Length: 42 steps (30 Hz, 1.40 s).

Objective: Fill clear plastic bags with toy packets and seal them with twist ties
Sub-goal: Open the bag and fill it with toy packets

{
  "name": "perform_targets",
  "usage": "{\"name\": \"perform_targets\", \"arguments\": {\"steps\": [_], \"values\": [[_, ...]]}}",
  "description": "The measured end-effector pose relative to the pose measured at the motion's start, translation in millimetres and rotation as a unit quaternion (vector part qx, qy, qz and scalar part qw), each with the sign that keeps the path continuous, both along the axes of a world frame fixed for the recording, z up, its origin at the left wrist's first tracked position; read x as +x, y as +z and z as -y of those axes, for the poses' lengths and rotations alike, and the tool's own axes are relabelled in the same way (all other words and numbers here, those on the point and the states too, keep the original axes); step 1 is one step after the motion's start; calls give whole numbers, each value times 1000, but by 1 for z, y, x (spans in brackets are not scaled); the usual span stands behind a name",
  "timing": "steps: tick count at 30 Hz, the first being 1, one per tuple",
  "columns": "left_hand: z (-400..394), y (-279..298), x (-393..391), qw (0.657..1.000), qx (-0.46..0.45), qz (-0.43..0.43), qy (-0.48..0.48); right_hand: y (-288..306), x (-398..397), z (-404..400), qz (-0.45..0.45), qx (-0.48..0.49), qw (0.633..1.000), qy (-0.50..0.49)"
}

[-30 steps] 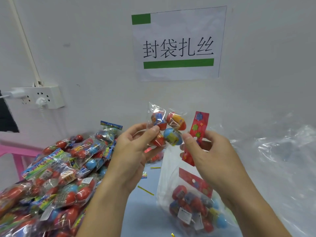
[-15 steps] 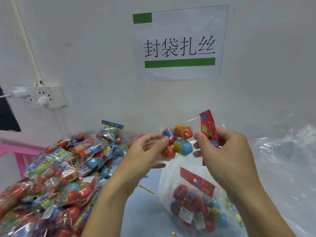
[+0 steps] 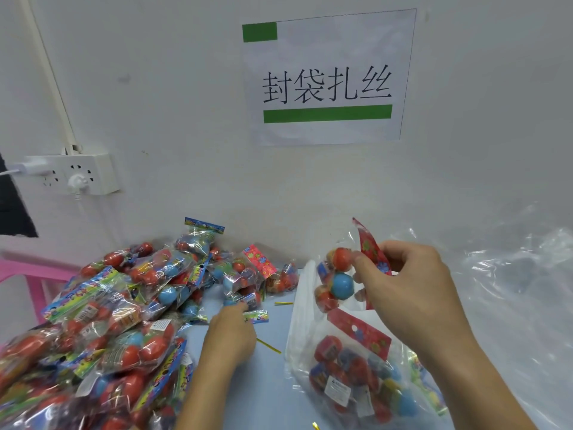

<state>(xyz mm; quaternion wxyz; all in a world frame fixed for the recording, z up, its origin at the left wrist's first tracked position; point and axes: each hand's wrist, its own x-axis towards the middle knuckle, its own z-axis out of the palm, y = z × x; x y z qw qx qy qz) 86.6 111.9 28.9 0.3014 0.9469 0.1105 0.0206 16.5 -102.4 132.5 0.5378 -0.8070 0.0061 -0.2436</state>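
My right hand (image 3: pixel 406 290) holds a toy packet (image 3: pixel 339 279) of red and blue balls with a red header card, just above the mouth of a clear plastic bag (image 3: pixel 302 308). That bag lies on the blue table and holds another packet (image 3: pixel 350 367) with a red header. My left hand (image 3: pixel 231 332) is down on the table at the edge of a big heap of toy packets (image 3: pixel 102 321), fingers touching a packet (image 3: pixel 245 296) there; whether it grips it is not clear. Gold twist ties (image 3: pixel 268 346) lie on the table between the hands.
A stack of crumpled clear bags (image 3: pixel 511 290) fills the right side. A white wall stands close behind the table, with a paper sign (image 3: pixel 327 79) and a power socket (image 3: pixel 77 173). A pink stool (image 3: pixel 28 274) shows at far left.
My left hand let go of the held packet and dropped down left to the heap. My right hand alone now keeps the packet, lowered toward the bag's mouth.
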Motion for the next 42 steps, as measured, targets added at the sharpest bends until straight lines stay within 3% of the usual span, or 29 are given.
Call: {"name": "perform_targets", "arguments": {"steps": [5, 10, 13, 18, 21, 27, 32, 36, 42], "values": [[4, -8, -1, 993, 112, -25, -14, 0, 0, 0, -7, -7, 1000, 8], [5, -5, -1, 990, 143, -17, 3, 0, 0, 0, -11, -14, 1000, 11], [6, -1, -1, 996, 89, 25, 15, 1, 0, 0, -9, -16, 1000, 11], [9, 3, -1, 976, -41, 190, 102, 0, 1, 0, -8, -16, 1000, 12], [6, 0, 1, 977, -66, 164, 121, 0, 2, 0, -8, -16, 1000, 14], [-2, -5, 4, 988, -121, 82, 58, -1, 1, 0, -9, -17, 1000, 16], [-2, -5, 4, 979, -117, 127, 104, -1, 2, 0, -13, -16, 1000, 14], [2, 4, 0, 938, -175, 274, 124, -1, 2, 1, -17, -18, 1000, 12], [1, 14, 2, 885, -277, 349, 134, -6, 6, 4, -21, -31, 999, 4]]}}
